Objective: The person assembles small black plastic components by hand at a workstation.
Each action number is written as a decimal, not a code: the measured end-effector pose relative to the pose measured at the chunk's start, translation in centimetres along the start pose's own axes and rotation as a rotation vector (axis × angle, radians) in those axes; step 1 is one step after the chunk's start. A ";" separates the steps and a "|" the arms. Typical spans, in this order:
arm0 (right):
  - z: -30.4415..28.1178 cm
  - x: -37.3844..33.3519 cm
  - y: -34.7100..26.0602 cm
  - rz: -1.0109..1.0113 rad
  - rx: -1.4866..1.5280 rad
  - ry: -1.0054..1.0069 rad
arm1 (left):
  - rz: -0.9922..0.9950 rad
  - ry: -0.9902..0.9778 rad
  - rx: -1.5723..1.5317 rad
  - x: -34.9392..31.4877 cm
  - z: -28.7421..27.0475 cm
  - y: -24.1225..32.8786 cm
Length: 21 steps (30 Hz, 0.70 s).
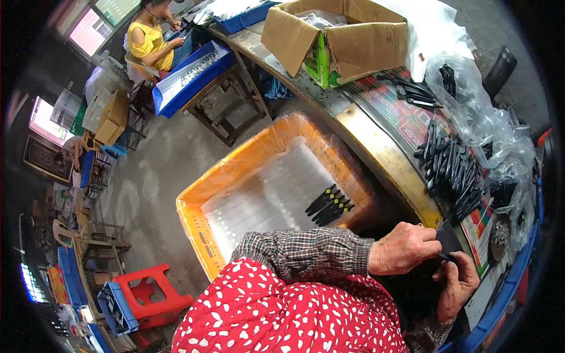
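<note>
My left hand is closed, its fingertips pressed together beside a small black plastic piece at the bench edge. My right hand pinches that same piece between thumb and fingers from the near side. The fingers hide most of it. A dark flat shape shows just beyond the fingertips; its kind is unclear. Farther along the bench lies a heap of slim black plastic pieces. Several black pieces with yellow dots lie in a row on the white sheet in the orange crate, left of my hands.
An open cardboard box stands on the bench. Crumpled clear plastic lies along its right side. More black pieces lie near the box. A red stool and a blue tray are leftward; a person in yellow sits beyond.
</note>
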State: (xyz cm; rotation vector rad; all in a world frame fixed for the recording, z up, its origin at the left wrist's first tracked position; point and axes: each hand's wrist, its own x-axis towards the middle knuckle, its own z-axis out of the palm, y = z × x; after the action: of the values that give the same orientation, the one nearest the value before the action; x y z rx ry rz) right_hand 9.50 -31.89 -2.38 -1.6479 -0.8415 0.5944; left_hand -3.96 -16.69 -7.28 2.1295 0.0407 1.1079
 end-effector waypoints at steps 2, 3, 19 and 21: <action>-0.2 -0.5 -0.3 0.039 0.005 -0.014 | 0.003 -0.015 -0.042 0.2 0.1 0.2; -0.4 -0.6 0.1 0.037 0.003 0.003 | 0.008 -0.032 -0.035 0.2 0.0 0.1; 0.3 0.3 0.0 -0.042 0.054 -0.088 | -0.084 -0.212 -0.037 1.2 -1.6 0.4; 0.2 0.1 0.1 -0.041 0.050 -0.090 | -0.076 -0.224 -0.023 1.2 -1.5 0.5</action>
State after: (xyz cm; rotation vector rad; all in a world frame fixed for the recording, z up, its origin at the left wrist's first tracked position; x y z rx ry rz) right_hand 9.48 -31.68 -2.50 -1.5646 -0.9167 0.6592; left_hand -4.42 -15.77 -5.64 2.1994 0.0044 0.8173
